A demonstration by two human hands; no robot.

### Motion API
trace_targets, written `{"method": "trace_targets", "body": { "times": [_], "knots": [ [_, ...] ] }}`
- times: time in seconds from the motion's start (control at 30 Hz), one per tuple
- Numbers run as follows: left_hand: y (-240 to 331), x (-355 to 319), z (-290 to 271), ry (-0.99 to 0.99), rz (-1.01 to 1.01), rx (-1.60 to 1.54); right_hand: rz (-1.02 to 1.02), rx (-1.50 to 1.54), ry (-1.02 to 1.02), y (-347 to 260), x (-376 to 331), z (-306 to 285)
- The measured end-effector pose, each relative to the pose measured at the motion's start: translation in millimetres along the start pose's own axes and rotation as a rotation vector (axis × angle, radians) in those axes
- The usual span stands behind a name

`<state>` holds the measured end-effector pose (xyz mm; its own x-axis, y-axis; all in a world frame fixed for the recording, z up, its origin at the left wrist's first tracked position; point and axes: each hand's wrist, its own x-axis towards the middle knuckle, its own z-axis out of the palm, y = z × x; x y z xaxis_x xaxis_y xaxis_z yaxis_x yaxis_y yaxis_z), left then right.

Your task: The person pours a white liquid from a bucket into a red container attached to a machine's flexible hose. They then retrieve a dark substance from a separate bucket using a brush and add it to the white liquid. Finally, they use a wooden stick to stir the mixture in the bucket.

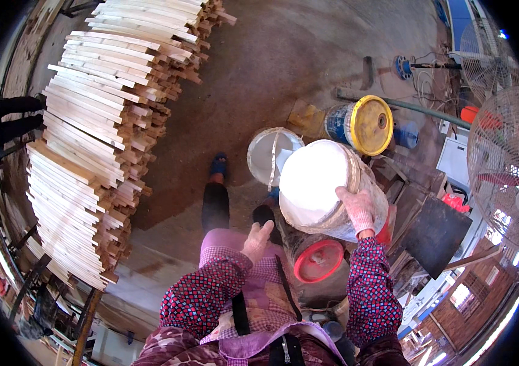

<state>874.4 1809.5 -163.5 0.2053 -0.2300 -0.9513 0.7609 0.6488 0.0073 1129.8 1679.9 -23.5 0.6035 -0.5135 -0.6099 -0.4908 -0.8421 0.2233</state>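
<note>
My right hand (357,211), in a pale pinkish glove, grips the edge of a large whitish bucket (363,183) with smeared sides. The bucket is tilted, its bright white round end facing left; I cannot tell whether that is contents or a solid face. Partly behind it is a second white bucket (260,160) with a pale strip across its mouth. My left hand (257,240) is in front of my apron, fingers stretched out and slightly apart, holding nothing. Below the large bucket sits a container with a round red lid (319,261).
A blue bucket with a yellow lid (371,125) stands beyond the buckets. Long stacks of wooden strips (88,116) line the left side. At the right are a wire-caged fan (503,165), a dark board (433,235) and a long pipe (405,107) on the floor.
</note>
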Motion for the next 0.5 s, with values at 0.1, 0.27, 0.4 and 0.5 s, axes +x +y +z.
{"method": "trace_targets", "body": {
  "times": [0.1,0.27,0.4,0.5],
  "knots": [
    [-3.0,5.6,0.0,0.028,-0.018,-0.026,-0.004,0.004,-0.007,-3.9,-2.9,-1.5],
    [1.7,3.4,1.3,0.002,-0.027,-0.012,-0.028,-0.002,0.031,0.7,1.9,2.1],
    [-2.5,6.1,-4.4,0.025,-0.017,-0.033,-0.018,-0.023,0.021,-10.7,-4.5,0.7],
    [-4.1,7.5,-11.2,0.030,0.045,0.062,-0.015,-0.023,0.014,-11.7,-4.5,1.9]
  ]
}}
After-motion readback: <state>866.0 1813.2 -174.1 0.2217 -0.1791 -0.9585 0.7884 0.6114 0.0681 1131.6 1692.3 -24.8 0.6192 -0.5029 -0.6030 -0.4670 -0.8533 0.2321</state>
